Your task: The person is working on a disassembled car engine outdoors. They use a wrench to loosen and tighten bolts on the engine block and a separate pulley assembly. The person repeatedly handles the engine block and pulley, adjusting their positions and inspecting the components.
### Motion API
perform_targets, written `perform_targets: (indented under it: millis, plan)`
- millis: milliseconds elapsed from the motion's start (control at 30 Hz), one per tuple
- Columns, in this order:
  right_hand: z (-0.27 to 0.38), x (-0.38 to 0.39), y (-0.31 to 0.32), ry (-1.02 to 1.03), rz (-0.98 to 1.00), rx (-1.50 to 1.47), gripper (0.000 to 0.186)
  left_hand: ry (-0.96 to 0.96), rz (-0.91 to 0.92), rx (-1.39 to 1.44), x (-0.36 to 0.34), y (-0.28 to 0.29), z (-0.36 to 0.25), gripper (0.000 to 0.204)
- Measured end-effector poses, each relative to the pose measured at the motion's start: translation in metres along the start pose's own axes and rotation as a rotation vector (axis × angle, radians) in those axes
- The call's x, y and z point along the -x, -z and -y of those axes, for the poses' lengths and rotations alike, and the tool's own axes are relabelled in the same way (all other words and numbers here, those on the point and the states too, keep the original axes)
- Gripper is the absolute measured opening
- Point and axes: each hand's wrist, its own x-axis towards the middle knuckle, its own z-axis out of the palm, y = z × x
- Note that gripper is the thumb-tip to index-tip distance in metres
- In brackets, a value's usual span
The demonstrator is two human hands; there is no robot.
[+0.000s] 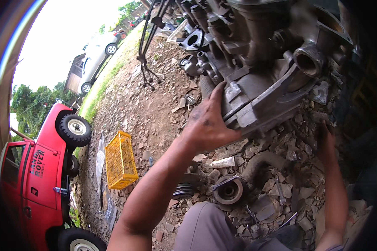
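A large grey metal engine [255,94] with ports and a flanged casing fills the upper right. My left hand [209,123], smudged with dark grease, grips the casing's lower left corner. Its thumb lies along the underside, and one finger reaches up the side. My right hand [324,131] is in shadow below the engine's right end; its fingers are too dark to make out. Under the engine, a thick ribbed hose [264,163] curves over the rubble beside a round pulley [229,191].
Broken tile and stone cover the ground, with a wrench [280,191] among them. A yellow plastic crate [120,161] stands left of my forearm. Farther left is a red off-road vehicle [46,167]; a silver car [97,60] is beyond. Thin black rods [145,42] hang near the engine.
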Motion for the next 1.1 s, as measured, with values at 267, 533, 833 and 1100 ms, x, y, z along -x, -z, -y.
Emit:
perform_targets:
  millis: [267, 533, 833, 1100]
  plan:
    - [-0.013, -0.059, 0.016, -0.172, 0.016, -0.379, 0.018, -0.175, -0.086, -0.005, -0.011, -0.008, 0.02, 0.113]
    - [-0.004, -0.061, -0.013, -0.205, 0.046, -0.367, 0.021, -0.109, -0.068, 0.003, -0.008, -0.008, 0.019, 0.113]
    - [0.0, -0.087, -0.025, -0.109, 0.181, -0.156, 0.022, -0.114, -0.084, -0.02, -0.007, -0.01, 0.031, 0.115]
    - [0.01, -0.085, -0.025, 0.026, 0.119, 0.05, 0.023, -0.122, -0.078, 0.008, -0.008, -0.013, 0.028, 0.115]
